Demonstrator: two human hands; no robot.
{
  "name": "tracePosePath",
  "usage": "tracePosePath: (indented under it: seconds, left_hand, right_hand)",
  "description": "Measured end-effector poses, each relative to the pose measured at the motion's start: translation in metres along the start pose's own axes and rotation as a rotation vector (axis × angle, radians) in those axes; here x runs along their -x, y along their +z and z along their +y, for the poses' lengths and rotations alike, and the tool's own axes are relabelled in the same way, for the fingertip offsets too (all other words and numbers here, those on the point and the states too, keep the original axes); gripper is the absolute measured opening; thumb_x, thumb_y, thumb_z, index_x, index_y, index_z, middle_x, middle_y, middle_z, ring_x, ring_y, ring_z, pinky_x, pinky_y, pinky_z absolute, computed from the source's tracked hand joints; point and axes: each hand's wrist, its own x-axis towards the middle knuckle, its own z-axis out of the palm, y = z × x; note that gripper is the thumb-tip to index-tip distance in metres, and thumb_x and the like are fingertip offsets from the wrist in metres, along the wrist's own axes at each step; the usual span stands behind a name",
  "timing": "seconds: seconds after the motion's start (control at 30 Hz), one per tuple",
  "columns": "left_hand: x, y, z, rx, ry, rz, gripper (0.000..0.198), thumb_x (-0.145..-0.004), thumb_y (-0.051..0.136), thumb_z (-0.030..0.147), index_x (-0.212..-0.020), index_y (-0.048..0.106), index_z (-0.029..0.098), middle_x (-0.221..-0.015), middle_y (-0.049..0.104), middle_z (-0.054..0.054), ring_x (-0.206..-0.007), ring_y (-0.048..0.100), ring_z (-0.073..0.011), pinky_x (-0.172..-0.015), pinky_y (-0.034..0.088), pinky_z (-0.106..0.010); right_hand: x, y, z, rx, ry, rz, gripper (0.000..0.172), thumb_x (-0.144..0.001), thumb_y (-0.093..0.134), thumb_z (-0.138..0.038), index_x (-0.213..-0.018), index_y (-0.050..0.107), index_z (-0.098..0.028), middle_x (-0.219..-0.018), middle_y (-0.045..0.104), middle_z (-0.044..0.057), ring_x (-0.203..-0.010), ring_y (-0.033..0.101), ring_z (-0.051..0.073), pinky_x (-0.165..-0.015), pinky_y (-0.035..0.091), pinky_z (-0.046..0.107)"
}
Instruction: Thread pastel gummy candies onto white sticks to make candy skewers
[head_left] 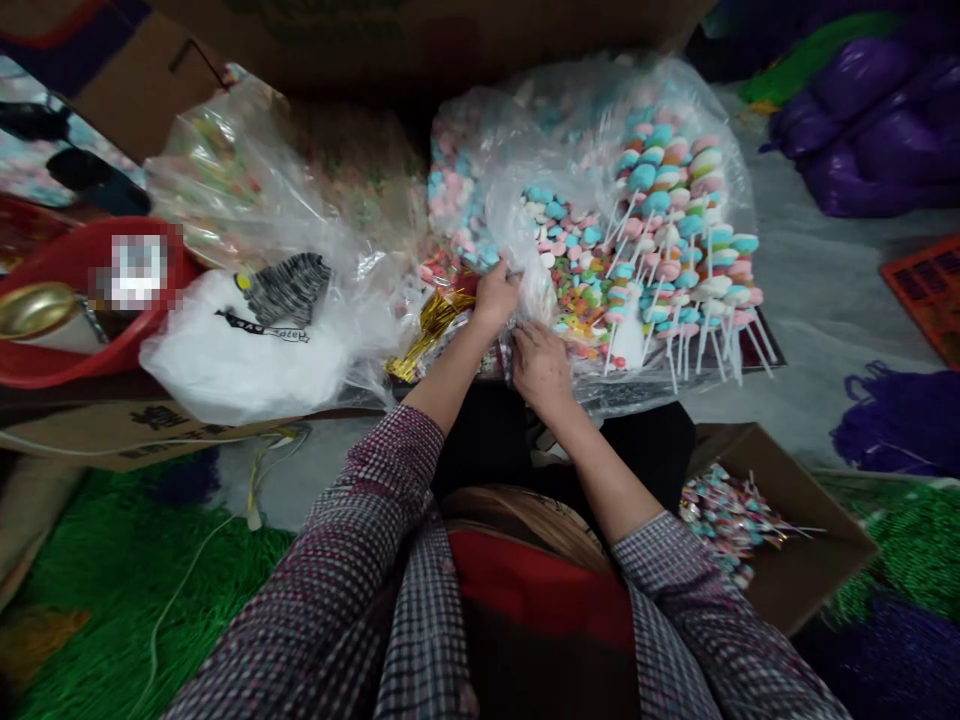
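My left hand [496, 297] is closed at the edge of a crumpled clear plastic bag [516, 215], just right of a bundle of gold twist ties [435, 325]. Close beside it, slightly nearer to me, my right hand [541, 368] has its fingers bent and together over the plastic. What lies in the fingers of either hand is too hidden to make out. Loose pink, blue and white marshmallow-like candies [562, 235] and gummy candies [592, 300] lie beyond my right hand. Candy skewers on white sticks [679, 250] are piled to the right.
On the left are a red basin [45, 365] with a gold-coloured bowl [37, 312], a white plastic bag [240, 370] and a grey knitted piece [289, 290]. An open cardboard box [814, 570] with wrapped candy sticks [731, 520] stands low right. Purple bags [862, 130] lie beyond.
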Motion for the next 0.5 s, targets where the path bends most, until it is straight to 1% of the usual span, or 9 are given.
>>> tracePosePath:
  seconds: [0.07, 0.1, 0.17, 0.2, 0.23, 0.3, 0.37, 0.4, 0.5]
  left_hand:
    - [0.009, -0.014, 0.006, -0.178, -0.058, 0.019, 0.031, -0.091, 0.05, 0.007, -0.118, 0.064, 0.012, -0.117, 0.072, -0.015, -0.119, 0.066, -0.0276, -0.108, 0.048, -0.039]
    - [0.016, -0.021, 0.011, -0.244, -0.033, 0.065, 0.04, -0.09, 0.049, 0.006, -0.128, 0.06, 0.011, -0.127, 0.069, -0.017, -0.127, 0.061, -0.0286, -0.113, 0.045, -0.041]
    - [0.033, -0.034, 0.023, -0.345, 0.098, 0.176, 0.06, -0.087, 0.049, 0.006, -0.147, 0.046, 0.012, -0.15, 0.054, -0.019, -0.143, 0.048, -0.0308, -0.121, 0.037, -0.046]
    - [0.042, -0.039, 0.029, -0.396, 0.179, 0.189, 0.065, -0.087, 0.049, 0.009, -0.151, 0.041, 0.015, -0.157, 0.048, -0.017, -0.146, 0.043, -0.033, -0.123, 0.034, -0.052]
    - [0.05, -0.043, 0.034, -0.451, 0.251, 0.166, 0.063, -0.09, 0.046, 0.012, -0.152, 0.042, 0.021, -0.158, 0.048, -0.014, -0.147, 0.041, -0.0345, -0.121, 0.035, -0.057]
    - [0.063, -0.046, 0.039, -0.585, 0.347, 0.022, 0.049, -0.096, 0.041, 0.019, -0.143, 0.054, 0.022, -0.148, 0.057, -0.015, -0.14, 0.046, -0.0374, -0.116, 0.039, -0.06]
    - [0.068, -0.046, 0.036, -0.722, 0.336, -0.122, 0.04, -0.1, 0.038, 0.023, -0.126, 0.066, 0.014, -0.132, 0.065, -0.02, -0.127, 0.055, -0.0382, -0.108, 0.045, -0.055]
    - [0.069, -0.045, 0.033, -0.778, 0.305, -0.168, 0.038, -0.1, 0.038, 0.023, -0.119, 0.069, 0.01, -0.125, 0.067, -0.022, -0.122, 0.058, -0.0375, -0.105, 0.047, -0.052]
    - [0.062, -0.038, 0.02, -0.863, 0.258, -0.21, 0.035, -0.1, 0.039, 0.019, -0.113, 0.069, 0.007, -0.12, 0.068, -0.022, -0.115, 0.061, -0.0351, -0.099, 0.047, -0.047]
  right_hand:
    - [-0.001, 0.002, 0.001, 0.036, 0.029, -0.027, 0.042, -0.095, 0.043, -0.013, -0.126, 0.071, -0.006, -0.137, 0.069, 0.022, -0.136, 0.057, 0.035, -0.112, 0.044, 0.053]
    - [-0.001, 0.002, 0.002, 0.049, 0.035, -0.026, 0.042, -0.095, 0.043, -0.013, -0.126, 0.071, -0.006, -0.138, 0.068, 0.022, -0.136, 0.056, 0.035, -0.112, 0.044, 0.052]
    - [0.0, 0.002, 0.002, 0.064, 0.035, -0.015, 0.041, -0.097, 0.043, -0.014, -0.126, 0.071, -0.007, -0.139, 0.068, 0.021, -0.136, 0.056, 0.035, -0.111, 0.044, 0.052]
    - [0.001, 0.002, 0.002, 0.066, 0.032, -0.008, 0.041, -0.097, 0.043, -0.015, -0.126, 0.07, -0.007, -0.139, 0.068, 0.02, -0.136, 0.056, 0.035, -0.111, 0.044, 0.052]
    - [0.001, 0.002, 0.002, 0.065, 0.027, -0.001, 0.041, -0.097, 0.043, -0.015, -0.127, 0.07, -0.008, -0.139, 0.068, 0.02, -0.136, 0.056, 0.036, -0.11, 0.044, 0.052]
    - [0.003, 0.002, 0.003, 0.053, 0.01, 0.017, 0.041, -0.097, 0.044, -0.015, -0.13, 0.069, -0.009, -0.139, 0.068, 0.019, -0.136, 0.056, 0.036, -0.11, 0.044, 0.053]
    - [0.004, 0.004, 0.006, 0.032, -0.01, 0.031, 0.04, -0.097, 0.046, -0.016, -0.129, 0.069, -0.011, -0.138, 0.069, 0.018, -0.135, 0.056, 0.035, -0.11, 0.044, 0.053]
    - [0.005, 0.005, 0.007, 0.02, -0.018, 0.038, 0.04, -0.096, 0.046, -0.016, -0.128, 0.07, -0.011, -0.137, 0.07, 0.018, -0.134, 0.057, 0.035, -0.11, 0.044, 0.053]
    - [0.008, 0.008, 0.011, -0.021, -0.033, 0.071, 0.037, -0.097, 0.045, -0.016, -0.12, 0.073, -0.012, -0.131, 0.073, 0.017, -0.132, 0.06, 0.033, -0.112, 0.045, 0.052]
